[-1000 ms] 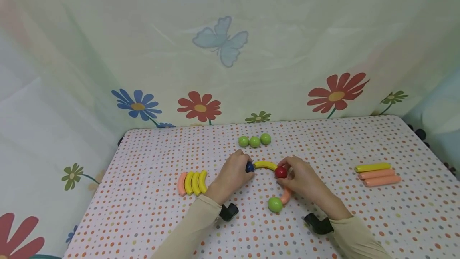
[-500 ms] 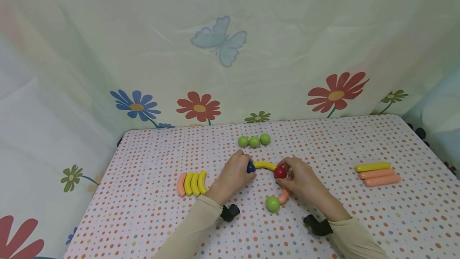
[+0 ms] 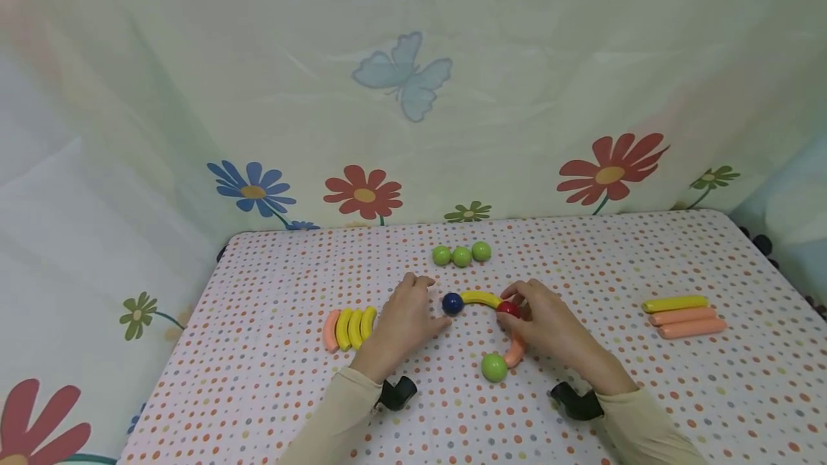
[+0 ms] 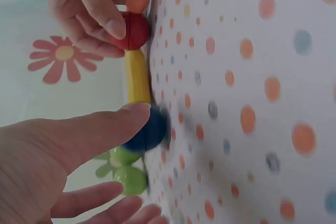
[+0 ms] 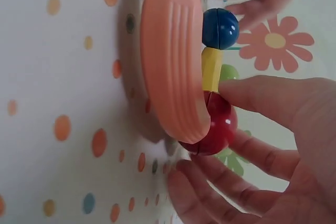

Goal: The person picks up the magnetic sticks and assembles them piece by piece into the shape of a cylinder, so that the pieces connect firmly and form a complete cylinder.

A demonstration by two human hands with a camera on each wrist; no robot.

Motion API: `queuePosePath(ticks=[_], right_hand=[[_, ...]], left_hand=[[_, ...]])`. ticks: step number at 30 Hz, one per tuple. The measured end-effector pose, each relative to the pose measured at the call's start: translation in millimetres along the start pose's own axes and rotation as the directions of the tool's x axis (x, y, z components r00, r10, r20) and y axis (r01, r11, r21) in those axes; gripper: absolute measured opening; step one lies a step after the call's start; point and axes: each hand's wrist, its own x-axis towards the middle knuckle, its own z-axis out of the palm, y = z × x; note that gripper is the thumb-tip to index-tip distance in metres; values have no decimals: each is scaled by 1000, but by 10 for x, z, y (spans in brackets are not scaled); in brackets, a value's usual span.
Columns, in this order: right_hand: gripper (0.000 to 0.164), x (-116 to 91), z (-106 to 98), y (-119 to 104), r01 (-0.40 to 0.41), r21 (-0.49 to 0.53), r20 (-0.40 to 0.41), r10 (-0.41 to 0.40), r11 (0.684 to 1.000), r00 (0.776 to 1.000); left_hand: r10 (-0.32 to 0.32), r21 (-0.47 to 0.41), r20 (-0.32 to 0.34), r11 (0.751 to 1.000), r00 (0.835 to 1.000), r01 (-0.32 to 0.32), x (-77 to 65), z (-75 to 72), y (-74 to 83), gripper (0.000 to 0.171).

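Note:
A curved chain of magnetic toy pieces lies on the table: a blue ball [image 3: 453, 303], a yellow curved rod [image 3: 481, 298], a red ball [image 3: 508, 308], a salmon curved rod [image 5: 173, 56] and a green ball [image 3: 494, 367]. My right hand [image 3: 549, 325] holds the red ball between thumb and fingers; its hand covers part of the salmon rod in the head view. Just left of the blue ball is my left hand [image 3: 403, 321], fingers spread and parted from the thumb. In the left wrist view, the left thumb [image 4: 100, 129] overlaps the blue ball.
Three green balls [image 3: 461, 257] stand in a row behind the chain. To the left lie several yellow curved rods [image 3: 355, 329] beside one salmon curved rod [image 3: 332, 330]. At right are a yellow straight rod [image 3: 675, 303] and two salmon straight rods [image 3: 693, 329].
My left hand has let go of the blue ball and drawn back to the left, its fingers opening. The right hand stays at the red ball.

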Motion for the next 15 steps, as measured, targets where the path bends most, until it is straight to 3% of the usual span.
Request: queuePosePath(ticks=[5,10,15], right_hand=[[22,68,14,-19,41,-21,-20,-41,999,999],[22,137,48,-68,63,-37,-18,-64,997,998],[23,204,89,-100,61,-55,6,-61,997,998]], left_hand=[[-69,18,-79,997,994,71,-97,-105,-148,56],[-122,74,-164,988,979,136,-205,-150,-309,39],[-179,81,-165,978,970,194,-311,-213,-364,34]])
